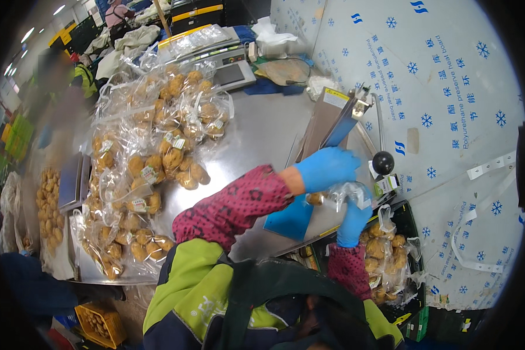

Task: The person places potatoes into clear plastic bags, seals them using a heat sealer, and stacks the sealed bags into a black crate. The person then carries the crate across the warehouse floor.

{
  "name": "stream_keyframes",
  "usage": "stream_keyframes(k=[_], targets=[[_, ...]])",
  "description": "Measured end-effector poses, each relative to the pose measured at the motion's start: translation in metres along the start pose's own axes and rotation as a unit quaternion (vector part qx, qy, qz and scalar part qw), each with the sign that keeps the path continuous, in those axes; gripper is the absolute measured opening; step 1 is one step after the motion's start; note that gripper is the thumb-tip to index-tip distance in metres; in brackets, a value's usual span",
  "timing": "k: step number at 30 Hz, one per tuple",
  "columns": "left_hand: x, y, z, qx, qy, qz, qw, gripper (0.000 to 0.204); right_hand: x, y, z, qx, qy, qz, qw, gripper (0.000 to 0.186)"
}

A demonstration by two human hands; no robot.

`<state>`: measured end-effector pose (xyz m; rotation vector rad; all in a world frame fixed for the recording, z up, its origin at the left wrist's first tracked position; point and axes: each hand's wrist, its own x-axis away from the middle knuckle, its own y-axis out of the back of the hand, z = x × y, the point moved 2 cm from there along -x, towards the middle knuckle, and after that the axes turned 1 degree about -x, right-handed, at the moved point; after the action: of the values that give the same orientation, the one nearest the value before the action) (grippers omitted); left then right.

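My left hand (331,168), in a blue glove, reaches across the steel table with its fingers curled in; what they hold, if anything, is hidden. Just below it my right hand (354,220), also gloved in blue, is closed on a clear plastic bag (339,193) with something brown at its end. Beside both hands stands a bench device with a sloped blue metal plate (342,125) and a lever ending in a black ball knob (383,163). A white-and-green label (386,185) shows beside the knob.
Many clear bags of potatoes (149,169) cover the table's left half. A dark crate (414,291) of bagged potatoes stands under my right arm. A weighing scale (232,73) sits at the back. A printed wall panel (449,146) bounds the right side. Another person (58,93), blurred, stands at the left.
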<state>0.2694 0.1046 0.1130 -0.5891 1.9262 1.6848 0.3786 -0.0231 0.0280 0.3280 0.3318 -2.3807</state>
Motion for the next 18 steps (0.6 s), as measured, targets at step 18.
stream_keyframes(k=[18], targets=[[0.056,0.016,-0.016,0.165,0.32,-0.327,0.874,0.036,0.103,0.034,-0.035,-0.339,-0.381,0.434,0.743,0.041]])
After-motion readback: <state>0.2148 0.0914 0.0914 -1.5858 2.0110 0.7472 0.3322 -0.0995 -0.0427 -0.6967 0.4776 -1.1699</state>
